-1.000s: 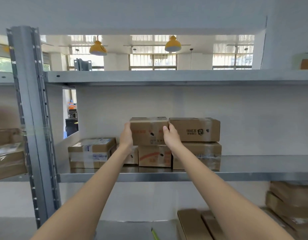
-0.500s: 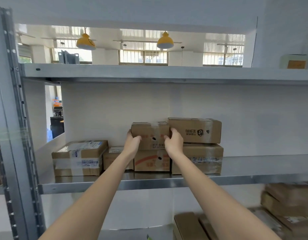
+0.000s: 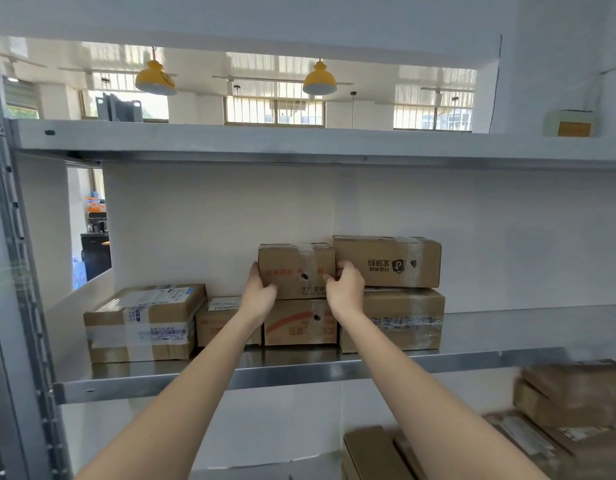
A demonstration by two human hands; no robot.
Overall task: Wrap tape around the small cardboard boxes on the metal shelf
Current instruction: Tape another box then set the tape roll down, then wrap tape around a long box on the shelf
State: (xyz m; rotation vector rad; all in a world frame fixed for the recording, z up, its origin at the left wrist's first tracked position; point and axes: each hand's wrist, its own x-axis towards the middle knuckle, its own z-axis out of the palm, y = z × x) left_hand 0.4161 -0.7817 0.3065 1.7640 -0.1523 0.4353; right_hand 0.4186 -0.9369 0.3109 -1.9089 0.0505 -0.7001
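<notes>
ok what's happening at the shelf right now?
A person has both hands on a small cardboard box that sits on top of another box on the metal shelf. The left hand holds its left end, the right hand its right end, fingers curled round the edges. It sits between a taped box on the left and a two-box stack on the right. No tape roll is in view.

Two yellow pendant lamps [image 3: 156,79] hung beyond the opening; a small beige wall box [image 3: 569,123] sat upper right.
</notes>
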